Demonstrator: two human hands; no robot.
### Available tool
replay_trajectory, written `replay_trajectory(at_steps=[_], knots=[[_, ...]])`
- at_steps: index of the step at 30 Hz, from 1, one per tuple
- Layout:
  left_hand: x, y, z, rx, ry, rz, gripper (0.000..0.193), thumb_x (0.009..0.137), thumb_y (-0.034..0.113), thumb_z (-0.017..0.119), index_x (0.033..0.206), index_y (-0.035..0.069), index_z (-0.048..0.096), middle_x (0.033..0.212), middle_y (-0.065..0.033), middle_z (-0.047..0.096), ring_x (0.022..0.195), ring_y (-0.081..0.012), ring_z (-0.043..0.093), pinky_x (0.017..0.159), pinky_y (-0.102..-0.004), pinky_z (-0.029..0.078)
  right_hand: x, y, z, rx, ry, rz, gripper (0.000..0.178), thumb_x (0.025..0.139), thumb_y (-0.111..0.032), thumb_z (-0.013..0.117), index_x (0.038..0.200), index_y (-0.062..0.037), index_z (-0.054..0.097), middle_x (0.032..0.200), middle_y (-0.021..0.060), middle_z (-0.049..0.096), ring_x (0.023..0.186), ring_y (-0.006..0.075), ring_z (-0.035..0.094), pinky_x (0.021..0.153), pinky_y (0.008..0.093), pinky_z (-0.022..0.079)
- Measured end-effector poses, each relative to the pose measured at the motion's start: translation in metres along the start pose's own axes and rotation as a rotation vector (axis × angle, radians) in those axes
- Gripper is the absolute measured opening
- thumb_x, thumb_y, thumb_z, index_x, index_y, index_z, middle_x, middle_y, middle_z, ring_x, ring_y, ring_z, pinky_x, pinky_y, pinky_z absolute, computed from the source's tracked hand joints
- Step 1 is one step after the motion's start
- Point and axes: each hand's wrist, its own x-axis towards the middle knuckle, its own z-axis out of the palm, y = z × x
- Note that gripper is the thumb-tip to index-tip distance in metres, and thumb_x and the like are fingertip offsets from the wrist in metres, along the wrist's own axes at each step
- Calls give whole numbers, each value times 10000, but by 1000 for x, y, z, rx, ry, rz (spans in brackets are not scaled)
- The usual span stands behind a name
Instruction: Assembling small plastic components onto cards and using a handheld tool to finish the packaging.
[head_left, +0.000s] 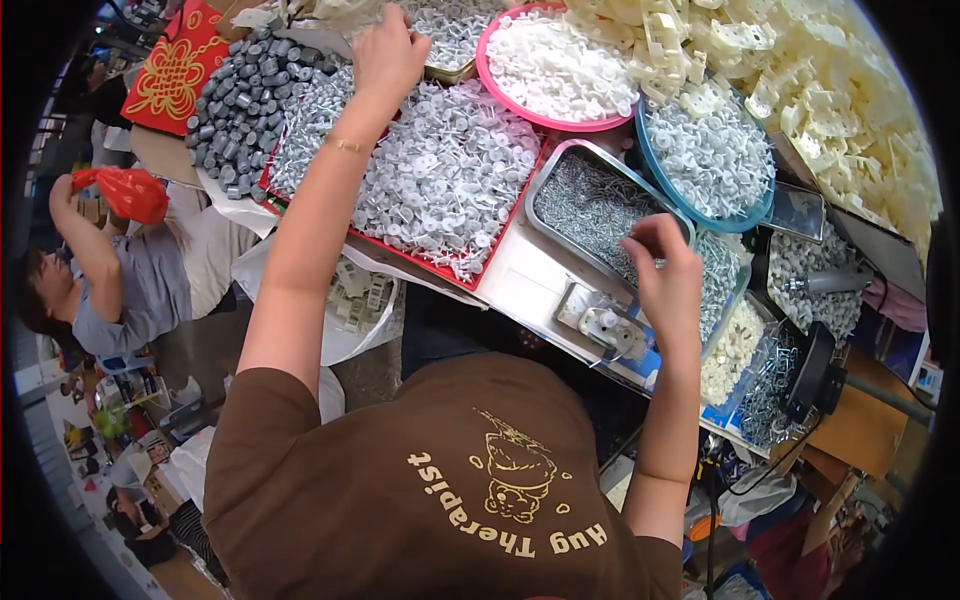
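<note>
My left hand (388,52) reaches to the far side of the table, over the edge of a heap of silvery screws (318,130). Its fingers curl downward and the fingertips are hidden, so what they hold cannot be made out. Above a metal tray (533,205) of small screws, my right hand (668,275) has thumb and fingers bent into a pinch. Anything between them is too small to name. Close below that hand, a small grey metal mechanism with a white round part (605,322) lies on the white tabletop (520,268).
A red tray (462,284) holds pale plastic-headed pieces. Beyond are a pink basin (482,62) and a blue basin (768,200) of white parts. Grey cylinders (245,110) heap at far left; cream plastic frames (850,110) pile at right. Another person (120,280) is at left.
</note>
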Motion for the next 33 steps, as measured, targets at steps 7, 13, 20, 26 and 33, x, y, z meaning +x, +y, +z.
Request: replay_trajectory(at_steps=[7, 13, 20, 26, 33], knots=[[-126, 105, -83, -1556, -593, 47, 138, 892, 52, 742, 1016, 20, 690, 958, -64, 749, 880, -108, 687, 800, -254, 553, -21, -29, -3, 592, 187, 14, 117, 964, -14, 642, 1064, 44, 623, 943, 108, 714, 870, 154, 700, 794, 267, 561], [-188, 145, -84, -2034, -956, -204, 135, 977, 28, 628, 1094, -6, 569, 1145, -230, 704, 1028, -227, 710, 953, -346, 572, -25, -11, 18, 937, 87, 166, 139, 974, -18, 628, 1097, 46, 640, 984, 134, 726, 871, 168, 705, 809, 286, 575], [-215, 154, -88, -2011, -920, -148, 125, 990, 36, 619, 1095, -1, 563, 1104, -201, 716, 993, -200, 719, 921, -303, 545, -40, -8, 12, 1051, 56, 241, 145, 996, -27, 590, 1109, 48, 642, 1011, 115, 708, 842, 134, 681, 796, 277, 565], [-220, 155, -96, -1874, -873, -83, 123, 965, 27, 657, 1073, -1, 604, 1049, -120, 723, 993, -156, 704, 902, -283, 554, -50, -6, 11, 979, 71, 199, 185, 996, -34, 598, 1163, 44, 587, 956, 126, 710, 817, 153, 687, 757, 281, 569], [-232, 152, -102, -1910, -1046, -197, 146, 923, 12, 696, 1058, 12, 640, 1046, -78, 719, 1005, -137, 664, 895, -296, 521, -67, -8, -13, 935, -56, 320, 339, 970, -26, 631, 1228, -27, 410, 825, 135, 698, 691, 160, 673, 643, 263, 544]])
